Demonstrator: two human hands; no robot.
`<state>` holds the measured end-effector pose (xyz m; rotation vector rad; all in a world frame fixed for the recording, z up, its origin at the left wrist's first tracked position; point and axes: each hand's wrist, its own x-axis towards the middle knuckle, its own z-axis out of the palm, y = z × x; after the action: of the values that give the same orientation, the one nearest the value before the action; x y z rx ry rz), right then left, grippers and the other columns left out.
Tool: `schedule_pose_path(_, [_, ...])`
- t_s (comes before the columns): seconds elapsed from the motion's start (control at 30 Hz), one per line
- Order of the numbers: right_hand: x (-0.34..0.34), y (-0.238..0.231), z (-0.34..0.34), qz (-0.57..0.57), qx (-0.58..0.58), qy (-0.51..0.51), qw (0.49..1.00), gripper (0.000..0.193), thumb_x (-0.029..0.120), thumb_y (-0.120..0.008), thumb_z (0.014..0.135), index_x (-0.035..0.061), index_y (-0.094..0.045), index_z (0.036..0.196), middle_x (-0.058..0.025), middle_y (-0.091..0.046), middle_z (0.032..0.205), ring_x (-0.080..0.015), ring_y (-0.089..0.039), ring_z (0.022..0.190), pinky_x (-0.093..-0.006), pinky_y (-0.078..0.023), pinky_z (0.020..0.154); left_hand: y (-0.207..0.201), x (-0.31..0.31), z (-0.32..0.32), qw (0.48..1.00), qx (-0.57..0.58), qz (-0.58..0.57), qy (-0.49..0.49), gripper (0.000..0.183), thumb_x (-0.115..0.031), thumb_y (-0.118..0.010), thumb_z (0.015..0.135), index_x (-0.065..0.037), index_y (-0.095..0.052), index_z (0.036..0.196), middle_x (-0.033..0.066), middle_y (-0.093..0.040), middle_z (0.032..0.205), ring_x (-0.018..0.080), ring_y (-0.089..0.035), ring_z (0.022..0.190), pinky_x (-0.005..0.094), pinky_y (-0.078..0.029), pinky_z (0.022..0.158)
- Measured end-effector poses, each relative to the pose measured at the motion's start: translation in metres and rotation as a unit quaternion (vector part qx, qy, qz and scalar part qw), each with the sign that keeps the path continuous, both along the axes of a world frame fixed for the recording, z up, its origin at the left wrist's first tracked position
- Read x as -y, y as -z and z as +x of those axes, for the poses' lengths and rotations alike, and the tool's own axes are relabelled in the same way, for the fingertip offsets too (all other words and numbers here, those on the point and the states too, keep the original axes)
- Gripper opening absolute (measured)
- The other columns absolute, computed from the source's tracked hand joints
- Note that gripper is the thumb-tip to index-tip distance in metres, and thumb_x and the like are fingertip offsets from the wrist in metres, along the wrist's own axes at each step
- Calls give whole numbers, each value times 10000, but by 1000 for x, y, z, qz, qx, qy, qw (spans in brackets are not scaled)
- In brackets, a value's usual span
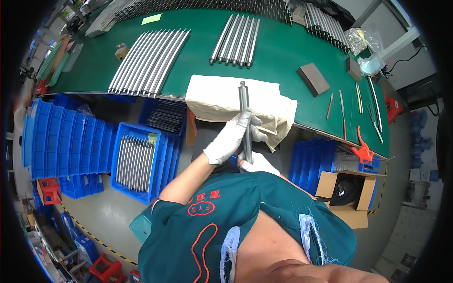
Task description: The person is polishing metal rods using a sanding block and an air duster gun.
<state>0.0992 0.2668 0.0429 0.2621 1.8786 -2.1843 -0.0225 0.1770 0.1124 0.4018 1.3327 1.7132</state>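
Grn shirt [278, 200], rod [247, 145] in gloved hands [225, 143], grn tbl [279, 54], gray flr [112, 219]

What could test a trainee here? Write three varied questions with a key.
1. Which hand grips higher up the shiny cylindrical metal rod?
2. True or false: the cream fabric cloth hangs over the front edge of the flat green tabletop.
3. The larger brown rectangular block lies: a) on the cloth; b) right of it; c) left of it?
Key: 1. left white-gloved hand; 2. true; 3. b
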Motion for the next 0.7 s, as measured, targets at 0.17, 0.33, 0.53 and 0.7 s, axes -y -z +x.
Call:
schedule_pose_path(0.17, [-6, 28, 2, -326, 57, -43, 943, 351, 378, -495, 879, 58, -494, 1024, -1, -470, 666, -106, -475, 628, -233, -412, 601, 29, -10, -3, 994, 93, -18, -52, 478, -490, -336, 906, -34, -476, 925, 14, -487, 612, 151, -591, 621, 259, -484, 569])
schedule_pose_path(0.33, [-4, 17, 6, -500, 155, 50, 851, 379, 372, -567, 825, 74, -503, 1051, -39, -524, 850, -167, -531, 799, -327, -464, 735, 27, -10, -2, 996, 61, -56, -38, 442, -467, -353, 910, -42, -469, 903, 5, -466, 612, 155, -582, 576, 250, -462, 546])
schedule_pose_path(0.53, [-6, 33, 7, -519, 154, 50, 839, 338, 349, -590, 814, 81, -525, 1009, -59, -528, 903, -197, -532, 856, -348, -456, 788, 30, -12, -1, 997, 54, -45, -39, 446, -460, -359, 912, -27, -466, 935, 15, -483, 623, 158, -585, 596, 252, -471, 586])
schedule_pose_path(0.7, [-10, 37, 8, -525, 158, 21, 836, 394, 431, -567, 802, 66, -545, 947, -71, -534, 919, -215, -527, 911, -365, -443, 823, 34, -12, 0, 997, 52, -45, -44, 450, -452, -357, 915, -18, -466, 952, 20, -496, 632, 160, -588, 614, 259, -477, 590])
